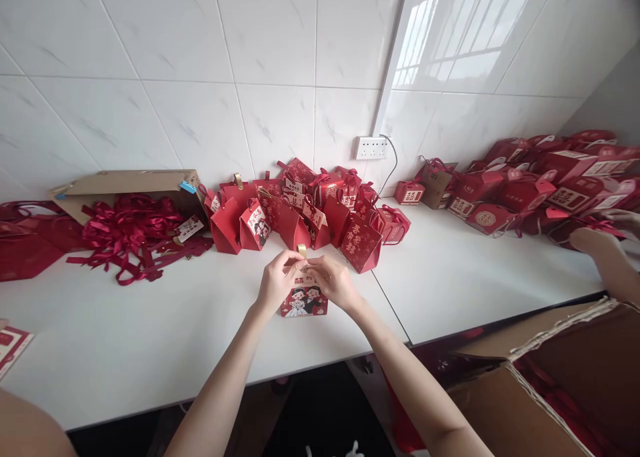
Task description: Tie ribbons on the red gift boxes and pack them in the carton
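Our white table (165,337) has its front edge close below our work, so anything slipping from our fingers could go over it. Past that edge at the right, an open carton (500,404) could knock our elbow if it swings wide. The heap of boxes (523,190) toward the right back corner looks loosely stacked and might slide if the co-worker's hand (597,245) tugs the wrong one. Near the left back edge, ribbons (135,224) spill from a brown box (130,182); a trailing end could snag a finger. The bags (295,227) along the middle of the back edge stand tightly, so a knuckle pushed forward could topple some. Our own bag (305,300) sits between them and the front edge, printed face toward us; we cannot tell whether its base bears on the table. Our left hand (275,280) and right hand (337,280) each have their grip clamped on its top; too hard a pinch could crease it. The gold tab (301,250) above our fingertips could bend if pressed askew.
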Available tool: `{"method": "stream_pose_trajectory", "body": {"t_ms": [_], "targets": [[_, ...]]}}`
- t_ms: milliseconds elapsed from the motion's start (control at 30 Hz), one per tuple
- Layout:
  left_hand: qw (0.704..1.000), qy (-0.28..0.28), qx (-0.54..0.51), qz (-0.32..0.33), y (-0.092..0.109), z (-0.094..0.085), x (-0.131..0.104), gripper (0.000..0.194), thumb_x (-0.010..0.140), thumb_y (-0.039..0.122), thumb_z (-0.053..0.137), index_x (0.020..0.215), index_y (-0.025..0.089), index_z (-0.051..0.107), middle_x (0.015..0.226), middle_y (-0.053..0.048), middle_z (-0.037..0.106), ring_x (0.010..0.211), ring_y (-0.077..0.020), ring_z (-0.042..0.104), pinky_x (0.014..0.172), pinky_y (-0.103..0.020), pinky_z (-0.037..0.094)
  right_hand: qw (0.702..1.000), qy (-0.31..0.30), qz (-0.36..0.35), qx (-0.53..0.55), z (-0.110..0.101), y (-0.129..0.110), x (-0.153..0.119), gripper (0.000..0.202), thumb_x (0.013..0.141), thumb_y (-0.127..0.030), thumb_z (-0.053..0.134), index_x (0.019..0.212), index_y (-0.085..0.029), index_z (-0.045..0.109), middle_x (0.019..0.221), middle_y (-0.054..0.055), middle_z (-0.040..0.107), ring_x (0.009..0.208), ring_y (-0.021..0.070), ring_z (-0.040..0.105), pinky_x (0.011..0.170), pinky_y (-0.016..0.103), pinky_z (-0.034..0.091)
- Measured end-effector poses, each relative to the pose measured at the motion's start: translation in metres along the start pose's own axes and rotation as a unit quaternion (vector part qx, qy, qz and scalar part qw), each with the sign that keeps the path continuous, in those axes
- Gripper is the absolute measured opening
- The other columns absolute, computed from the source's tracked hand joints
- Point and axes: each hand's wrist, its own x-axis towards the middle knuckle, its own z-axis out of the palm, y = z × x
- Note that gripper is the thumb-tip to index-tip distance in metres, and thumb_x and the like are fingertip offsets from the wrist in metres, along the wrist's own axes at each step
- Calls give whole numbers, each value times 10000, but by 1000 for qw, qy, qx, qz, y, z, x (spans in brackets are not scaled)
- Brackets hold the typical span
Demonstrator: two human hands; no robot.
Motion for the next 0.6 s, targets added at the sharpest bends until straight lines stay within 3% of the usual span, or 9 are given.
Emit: {"method": "stream_pose_trajectory", "body": {"t_ms": [133, 233, 333, 500, 600], "targets": [[998, -39, -19, 34, -2, -4, -4, 232, 844, 342, 522, 962, 178, 636, 955, -63, 629, 868, -171, 657, 766, -296, 590, 999, 12, 26, 17, 3, 0, -2, 164, 878, -282, 480, 967, -222, 604, 882, 58, 684, 791, 190, 659, 717, 325, 543], [997, -61, -15, 51, -5, -7, -6, 288, 834, 293, 532, 1070, 165, 635, 1077, -89, 604, 888, -171, 661, 783, -302, 599, 998, 19, 49, 37, 5, -2, -2, 139, 866, -302, 502, 915, -215, 598, 880, 61, 688, 770, 188, 660, 709, 325, 540], [996, -75, -14, 44, -5, -10, -6, 294, 858, 293, 509, 1094, 176, 640, 1086, -86, 610, 816, -144, 669, 766, -280, 601, 995, 25, 75, 61, 6, -6, -1, 134, 868, -300, 496, 863, -210, 594, 856, 54, 692, 763, 184, 659, 717, 323, 532], [997, -66, -32, 27, -3, -8, -6, 287, 861, 318, 518, 1064, 166, 653, 1029, -87, 627, 954, -187, 643, 846, -313, 580, 988, 15, 112, 106, 4, -11, 2, 153, 852, -320, 516, 813, -194, 594, 805, 36, 683, 737, 171, 652, 718, 306, 520], [997, -64, -40, 13, -2, -6, -5, 272, 847, 310, 525, 1039, 162, 649, 1037, -85, 630, 918, -182, 653, 832, -318, 582, 983, 13, 128, 132, 4, -10, 2, 157, 833, -337, 534, 821, -191, 592, 837, 39, 682, 761, 172, 649, 743, 310, 509]]}}
